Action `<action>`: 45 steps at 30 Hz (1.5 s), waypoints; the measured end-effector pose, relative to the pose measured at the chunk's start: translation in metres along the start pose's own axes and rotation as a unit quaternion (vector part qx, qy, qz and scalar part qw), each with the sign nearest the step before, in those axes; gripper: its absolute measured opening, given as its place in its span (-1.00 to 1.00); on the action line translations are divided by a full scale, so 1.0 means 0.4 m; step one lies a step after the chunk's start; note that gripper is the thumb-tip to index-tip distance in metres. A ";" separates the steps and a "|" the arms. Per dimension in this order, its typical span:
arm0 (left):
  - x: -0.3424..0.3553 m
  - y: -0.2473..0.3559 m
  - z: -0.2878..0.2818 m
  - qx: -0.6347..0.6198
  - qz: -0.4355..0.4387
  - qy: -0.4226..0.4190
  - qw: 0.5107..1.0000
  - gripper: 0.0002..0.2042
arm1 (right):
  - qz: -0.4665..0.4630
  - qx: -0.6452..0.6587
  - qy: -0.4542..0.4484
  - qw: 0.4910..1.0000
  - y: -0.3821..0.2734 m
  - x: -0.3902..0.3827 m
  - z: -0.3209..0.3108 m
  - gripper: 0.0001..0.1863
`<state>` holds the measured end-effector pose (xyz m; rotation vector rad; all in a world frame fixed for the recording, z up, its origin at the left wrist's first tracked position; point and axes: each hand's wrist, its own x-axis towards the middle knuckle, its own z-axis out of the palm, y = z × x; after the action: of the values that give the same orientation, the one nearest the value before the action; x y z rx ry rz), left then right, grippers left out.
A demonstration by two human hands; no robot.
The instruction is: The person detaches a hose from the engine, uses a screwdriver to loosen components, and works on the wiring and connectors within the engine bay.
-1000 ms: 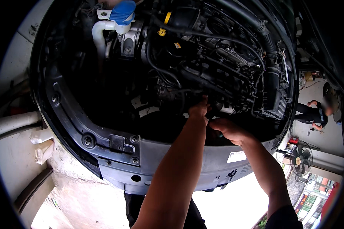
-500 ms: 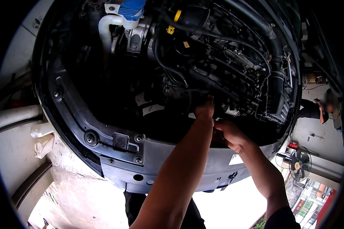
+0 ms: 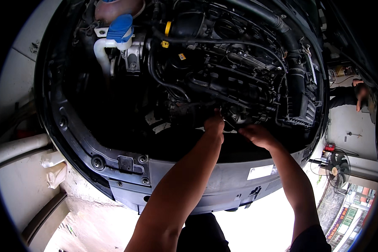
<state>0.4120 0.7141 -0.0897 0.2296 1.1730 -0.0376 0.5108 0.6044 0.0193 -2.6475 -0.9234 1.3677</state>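
Both my arms reach over the car's front panel point(image 3: 185, 176) into the dark engine bay. My left hand point(image 3: 214, 122) is low at the front of the engine point(image 3: 235, 84), its fingers closed; what they hold is hidden in shadow. A thin, shiny metal rod point(image 3: 229, 123) shows between my two hands, slanting down toward the right one. My right hand point(image 3: 256, 135) is closed, its fingertips at the rod's lower end. The rod's far end is lost in the dark beside my left hand.
A blue-capped white filler neck point(image 3: 121, 29) stands at the upper left. Black hoses point(image 3: 222, 40) cross the engine, and a ribbed black air box point(image 3: 302, 109) sits at the right. Beyond the car are a fan point(image 3: 337, 170) and another person point(image 3: 350, 95).
My right hand has moved apart from the left, and the metal rod now shows between them. The view has shifted, so the engine bay sits further left.
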 end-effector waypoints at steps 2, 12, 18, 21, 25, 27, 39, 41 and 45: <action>0.006 -0.020 0.012 0.021 0.015 0.022 0.999 -0.68 | -0.005 0.003 0.032 0.999 0.003 -0.019 0.002 -0.55; -0.025 -0.003 -0.018 -0.039 0.012 -0.067 0.997 -0.71 | -0.050 0.166 -0.046 0.984 -0.143 -0.081 0.108 -0.58; -0.014 0.000 -0.027 -0.089 0.042 -0.070 0.993 -0.81 | -0.022 0.088 -0.045 0.995 0.053 0.008 0.036 -0.52; -0.053 0.000 0.006 -0.069 0.035 -0.045 0.996 -0.83 | -0.100 0.004 0.151 0.984 0.129 0.013 0.020 -0.40; -0.026 0.002 -0.021 -0.073 0.034 -0.074 0.994 -0.77 | -0.063 -0.020 -0.050 0.997 -0.055 -0.075 0.051 -0.37; -0.026 0.006 -0.033 -0.042 0.013 -0.079 0.996 -0.72 | -0.058 0.055 -0.104 0.991 -0.154 -0.101 0.087 -0.43; -0.042 0.013 -0.013 -0.080 0.003 -0.091 0.993 -0.68 | -0.002 -0.066 -0.096 0.993 -0.060 -0.054 0.010 -0.55; -0.032 0.033 -0.034 -0.027 0.004 -0.098 0.995 -0.65 | -0.058 0.019 -0.094 0.994 -0.167 -0.072 0.072 -0.49; -0.031 0.039 -0.036 -0.010 -0.013 -0.119 0.993 -0.66 | -0.040 0.122 -0.153 0.980 -0.168 -0.067 0.052 -0.55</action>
<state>0.3963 0.7309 -0.0812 0.1874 0.9377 -0.0741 0.4504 0.6412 0.0449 -2.2384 -0.8099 1.7739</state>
